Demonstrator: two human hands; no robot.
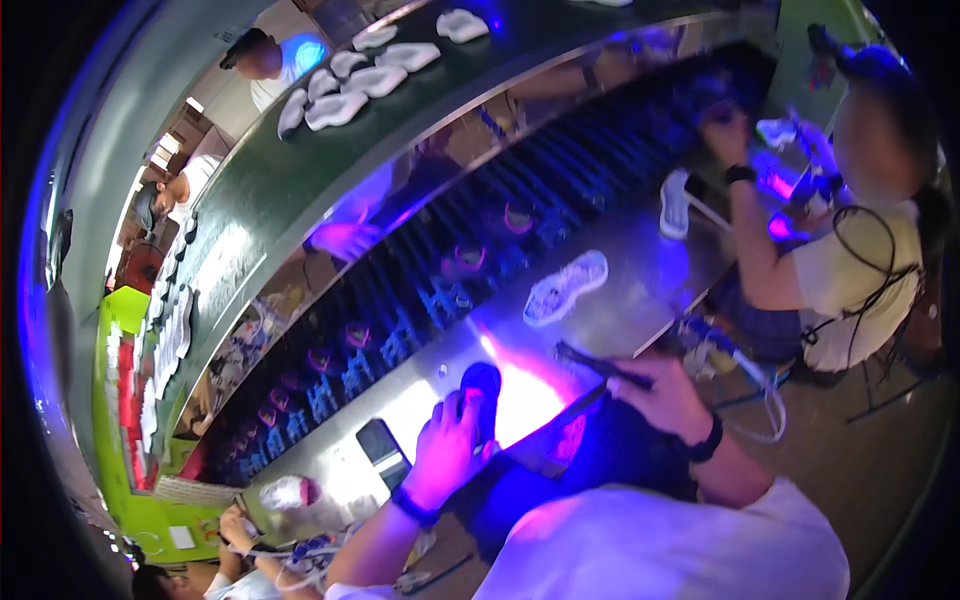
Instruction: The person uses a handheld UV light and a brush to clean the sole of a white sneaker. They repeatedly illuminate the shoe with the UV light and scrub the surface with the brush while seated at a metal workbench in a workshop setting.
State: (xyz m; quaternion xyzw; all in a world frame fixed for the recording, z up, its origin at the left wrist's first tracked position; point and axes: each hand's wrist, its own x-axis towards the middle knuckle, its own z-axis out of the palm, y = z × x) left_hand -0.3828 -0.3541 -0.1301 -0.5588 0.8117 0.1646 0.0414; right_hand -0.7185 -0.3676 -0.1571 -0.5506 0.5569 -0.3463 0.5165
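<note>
My left hand [445, 458] is closed around a dark shoe [482, 388], which stands over a brightly lit patch of the metal bench under violet light. In my right hand [664, 398] is a long, thin dark tool [590, 362], its far end pointing left toward the bench; I cannot make out its exact kind. A white shoe sole [566, 288] lies on the bench beyond both hands. To the left of my left hand rests a dark, flat, phone-like object [381, 452].
A conveyor with blue racks [430, 305] runs along the bench's far side. Above it, a green shelf [250, 215] carries several white soles [385, 78]. A co-worker [850, 250] sits at the right near another sole [675, 204]; another person's hand [237, 528] shows at lower left.
</note>
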